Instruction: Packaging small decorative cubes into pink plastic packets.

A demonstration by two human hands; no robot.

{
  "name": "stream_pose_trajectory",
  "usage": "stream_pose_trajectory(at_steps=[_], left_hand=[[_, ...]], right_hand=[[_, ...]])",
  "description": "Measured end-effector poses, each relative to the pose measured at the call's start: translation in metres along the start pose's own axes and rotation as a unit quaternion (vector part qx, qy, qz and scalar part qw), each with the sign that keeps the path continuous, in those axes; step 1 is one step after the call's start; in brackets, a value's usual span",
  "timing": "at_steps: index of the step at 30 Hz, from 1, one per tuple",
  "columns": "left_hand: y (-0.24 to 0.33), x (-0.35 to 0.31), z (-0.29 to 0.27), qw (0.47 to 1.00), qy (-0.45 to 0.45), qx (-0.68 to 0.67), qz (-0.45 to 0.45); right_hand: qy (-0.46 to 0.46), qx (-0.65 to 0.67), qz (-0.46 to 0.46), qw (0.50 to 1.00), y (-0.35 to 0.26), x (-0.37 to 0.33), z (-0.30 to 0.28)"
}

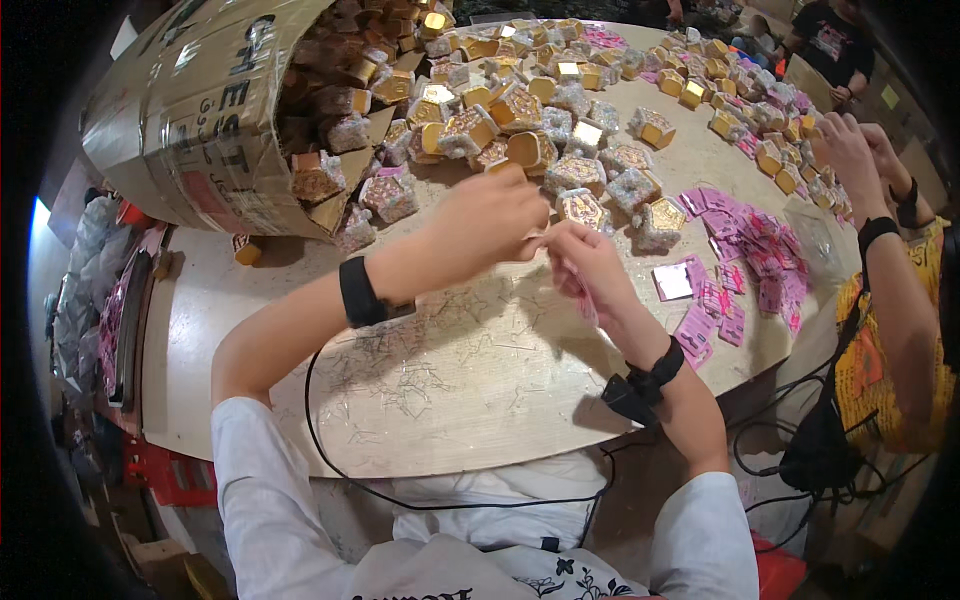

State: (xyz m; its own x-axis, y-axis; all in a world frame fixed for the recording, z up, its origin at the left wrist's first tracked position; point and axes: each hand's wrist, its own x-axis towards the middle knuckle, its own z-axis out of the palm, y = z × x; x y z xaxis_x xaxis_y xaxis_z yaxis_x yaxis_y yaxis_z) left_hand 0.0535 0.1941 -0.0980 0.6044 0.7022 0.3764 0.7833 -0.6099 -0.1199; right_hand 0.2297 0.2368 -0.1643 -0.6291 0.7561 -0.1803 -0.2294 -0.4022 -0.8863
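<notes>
Over the middle of the table, my left hand [500, 215] is closed, its fingertips meeting those of my right hand. What it pinches is hidden. A small gold box [531, 152] shows just beyond its knuckles; I cannot tell whether they touch. My right hand [592, 262] is closed on a small pink card [587, 303], whose lower part hangs below the fingers. Right beyond the hands sits a glittery pentagonal box [584, 208] with a gold face, beside several like it. To the right lies a spread pile of pink cards [750, 240].
A large cardboard carton [200, 120] lies on its side at left, glittery boxes spilling out. Thin clear strands [420, 385] litter the table [480, 430]. A black cable [312, 410] runs along the near edge. Another person's hands [855, 160] work at right; a further person [832, 50] stands beyond.
</notes>
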Motion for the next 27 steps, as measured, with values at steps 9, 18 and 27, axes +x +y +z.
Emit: stream_pose_trajectory(at_steps=[9,18,27], left_hand=[[-0.016,0.056,0.060,0.992,-0.013,0.123,-0.033],[-0.020,0.063,0.097,0.999,-0.024,0.038,0.002],[-0.010,0.002,0.057,0.988,-0.041,-0.145,-0.033]], right_hand=[[0.204,-0.006,-0.220,0.954,-0.021,0.026,-0.060],[0.248,-0.099,-0.312,0.912,-0.012,0.035,-0.055],[0.171,-0.131,-0.303,0.928,-0.017,0.012,-0.025]])
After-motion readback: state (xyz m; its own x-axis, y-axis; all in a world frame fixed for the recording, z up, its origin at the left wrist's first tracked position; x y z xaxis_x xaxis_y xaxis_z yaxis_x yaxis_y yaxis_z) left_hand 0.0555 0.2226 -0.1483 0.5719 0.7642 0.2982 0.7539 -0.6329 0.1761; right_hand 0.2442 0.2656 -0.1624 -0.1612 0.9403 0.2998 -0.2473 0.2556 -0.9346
